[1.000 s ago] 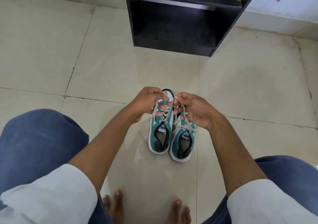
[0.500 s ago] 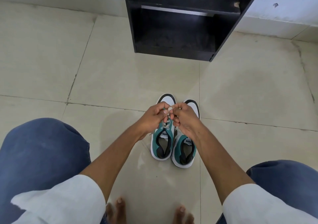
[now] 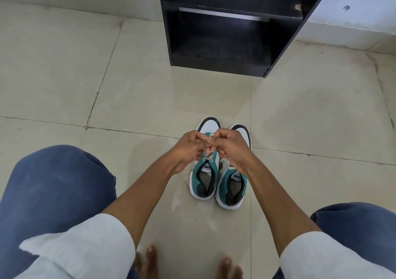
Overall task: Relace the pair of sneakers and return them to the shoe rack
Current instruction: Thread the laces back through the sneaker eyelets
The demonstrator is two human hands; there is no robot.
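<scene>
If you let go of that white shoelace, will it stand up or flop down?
Probably flop: the shoelace bends into soft loops between the left hand and right hand. It looks thin, so likely very light, and unlikely to roll.

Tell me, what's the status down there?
Left hand and right hand pinching white lace over left green suede sneaker. Black wooden shoe rack ahead, path clear.
</scene>
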